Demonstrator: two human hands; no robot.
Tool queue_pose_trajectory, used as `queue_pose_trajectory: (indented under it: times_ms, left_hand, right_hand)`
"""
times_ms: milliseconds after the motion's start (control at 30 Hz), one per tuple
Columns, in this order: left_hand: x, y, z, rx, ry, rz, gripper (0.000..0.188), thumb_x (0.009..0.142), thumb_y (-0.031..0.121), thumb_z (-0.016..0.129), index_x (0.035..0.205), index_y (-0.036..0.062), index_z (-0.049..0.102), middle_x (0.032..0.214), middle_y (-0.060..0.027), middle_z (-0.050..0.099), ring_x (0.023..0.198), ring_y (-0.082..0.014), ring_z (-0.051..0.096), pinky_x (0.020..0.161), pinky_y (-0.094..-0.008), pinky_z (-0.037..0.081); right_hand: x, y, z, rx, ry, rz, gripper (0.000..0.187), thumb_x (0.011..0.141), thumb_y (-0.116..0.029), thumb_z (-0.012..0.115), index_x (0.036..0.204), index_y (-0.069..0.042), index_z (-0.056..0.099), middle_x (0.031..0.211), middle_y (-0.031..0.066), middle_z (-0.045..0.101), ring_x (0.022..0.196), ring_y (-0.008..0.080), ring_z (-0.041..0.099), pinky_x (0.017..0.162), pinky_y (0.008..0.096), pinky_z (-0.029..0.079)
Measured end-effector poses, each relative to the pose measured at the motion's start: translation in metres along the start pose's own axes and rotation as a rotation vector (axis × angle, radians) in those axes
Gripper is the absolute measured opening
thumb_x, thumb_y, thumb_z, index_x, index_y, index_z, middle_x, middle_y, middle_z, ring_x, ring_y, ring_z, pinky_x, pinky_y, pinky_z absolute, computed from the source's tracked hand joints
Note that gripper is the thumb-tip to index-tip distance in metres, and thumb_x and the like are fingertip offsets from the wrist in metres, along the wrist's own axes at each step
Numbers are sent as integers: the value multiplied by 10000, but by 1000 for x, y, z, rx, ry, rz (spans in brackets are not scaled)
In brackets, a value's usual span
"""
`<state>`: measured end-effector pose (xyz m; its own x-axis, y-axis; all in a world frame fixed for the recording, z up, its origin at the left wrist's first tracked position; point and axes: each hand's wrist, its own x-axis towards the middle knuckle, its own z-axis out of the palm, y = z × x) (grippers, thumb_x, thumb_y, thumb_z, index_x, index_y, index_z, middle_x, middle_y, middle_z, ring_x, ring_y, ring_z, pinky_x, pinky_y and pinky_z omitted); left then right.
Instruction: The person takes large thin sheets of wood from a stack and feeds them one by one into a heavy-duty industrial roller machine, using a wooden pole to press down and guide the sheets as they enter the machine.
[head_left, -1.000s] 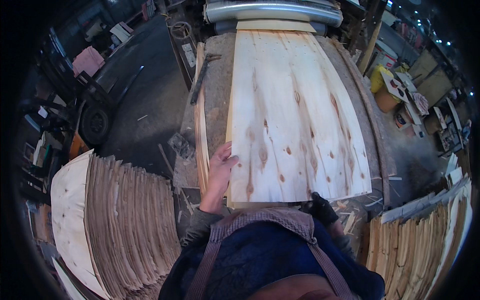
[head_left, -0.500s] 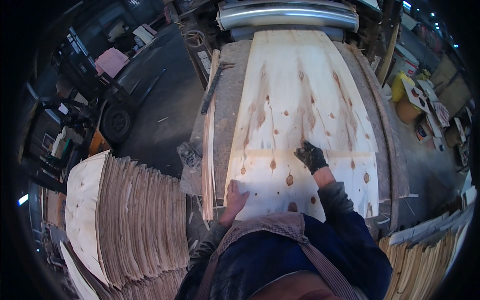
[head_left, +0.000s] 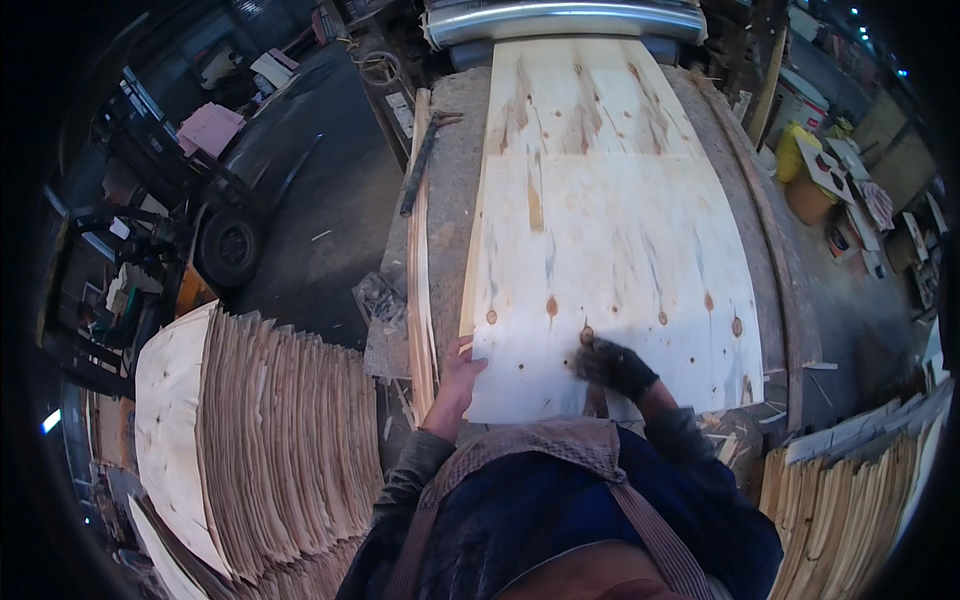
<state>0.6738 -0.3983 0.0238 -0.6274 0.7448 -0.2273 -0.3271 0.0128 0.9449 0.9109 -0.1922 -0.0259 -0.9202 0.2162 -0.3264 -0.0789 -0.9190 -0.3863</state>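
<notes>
Head view, looking down on my work: my left hand is at the near left edge of the pale veneer sheet, thumb over the top face, fingers mostly lost past the edge; it looks like a light pinch, the sort of hold that steadies a thin sheet without creasing it. My right hand, in a dark glove, is loose and unclenched, fingers stretched leftward over the near end, slightly blurred; I can't tell how hard it presses, but the spread suits keeping a springy surface flat. The sheet lies lengthwise on the grey worktable, between me and the metal roller, and its far end meets a second sheet along a crosswise line; which one overlaps, I can't make out. That far piece reaches right up to the roller, smooth and shiny against all this matte timber. Look at the grain: creamy wood, round brown knots, smoky streaks running away from me. The tabletop is rough and scuffed, with long wood strips along its left side, perhaps as a guide, and a dark-handled tool resting over them, within easy reach. Near left stands a veneer stack, all wavy, ragged edges; near right, another pile, yellower and splintery, both handy to my sides.
</notes>
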Motion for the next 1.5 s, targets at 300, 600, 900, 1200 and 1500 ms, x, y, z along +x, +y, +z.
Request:
queue_pose_trajectory:
  times_ms: [300, 600, 900, 1200, 1500]
  left_hand:
    - [-22, 74, 35, -69, -212, 132, 456, 733, -138, 460, 1167, -26, 383, 1088, -162, 549, 953, -195, 562, 815, -279, 456]
    - [-27, 113, 40, -191, -189, 105, 430, 725, -112, 478, 1146, -38, 431, 1021, -157, 591, 882, -204, 596, 801, -289, 472]
    - [56, -45, -44, 779, 116, 274, 581, 706, 169, 608, 1194, -54, 384, 1217, -277, 398, 1148, -398, 379, 965, -421, 329]
    - [38, -67, -23, 1075, 162, 96, 805, 658, 304, 681, 1280, -27, 293, 1351, -284, 196, 1260, -411, 179, 1033, -440, 203]
    - [25, -54, -15, 1027, 107, 100, 864, 648, 291, 686, 1336, 13, 242, 1387, -279, 101, 1277, -388, 173, 1034, -418, 210]
  right_hand:
    - [-94, 86, -24, 111, 62, -64, 344, 878, -272, 491, 1108, -17, 500, 969, 121, 594, 861, 246, 585, 770, 367, 481]
    - [-123, 72, 9, -164, 467, -191, 238, 857, -259, 537, 957, -43, 543, 747, 76, 596, 700, 236, 598, 690, 360, 504]
    - [-6, -5, -24, -779, 338, -494, 134, 858, -189, 530, 900, -63, 553, 750, 55, 564, 720, 202, 564, 681, 324, 488]
    - [90, -108, -21, 65, -50, -358, 215, 888, -145, 360, 1032, -24, 465, 1033, 233, 524, 982, 370, 521, 945, 499, 373]
    - [96, -72, -27, -207, -225, -487, 268, 898, -144, 370, 1120, -45, 482, 1193, 158, 489, 1124, 316, 453, 987, 471, 328]
